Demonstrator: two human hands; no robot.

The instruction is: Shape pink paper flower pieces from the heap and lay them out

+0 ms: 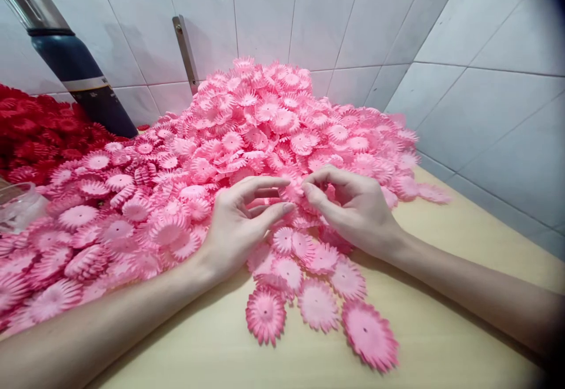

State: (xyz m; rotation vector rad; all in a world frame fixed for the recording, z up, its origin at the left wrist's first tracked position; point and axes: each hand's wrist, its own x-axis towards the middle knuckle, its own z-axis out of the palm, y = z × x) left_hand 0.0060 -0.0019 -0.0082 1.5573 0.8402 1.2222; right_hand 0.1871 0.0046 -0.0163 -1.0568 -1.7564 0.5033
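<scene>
In the middle of the head view, both my hands are raised over the front of a large heap of pink scalloped petal discs [265,124]. My right hand [353,206] is closed in a pinch at the edge of a pale pink petal disc [295,190], which blends into the heap behind. My left hand [247,212] faces it with curved fingers, thumb apart from the index finger, its tips beside that disc. Below the hands, several loose discs lie flat, among them a darker-edged disc [265,313] and a larger disc [369,335] with a small centre hole.
A dark blue bottle [83,68] with a steel cap stands tilted in view at the back left. Red petal pieces [39,130] are heaped beside it. A clear container [20,206] sits at the left edge. White tiled walls [265,18] bound the wooden table [463,242].
</scene>
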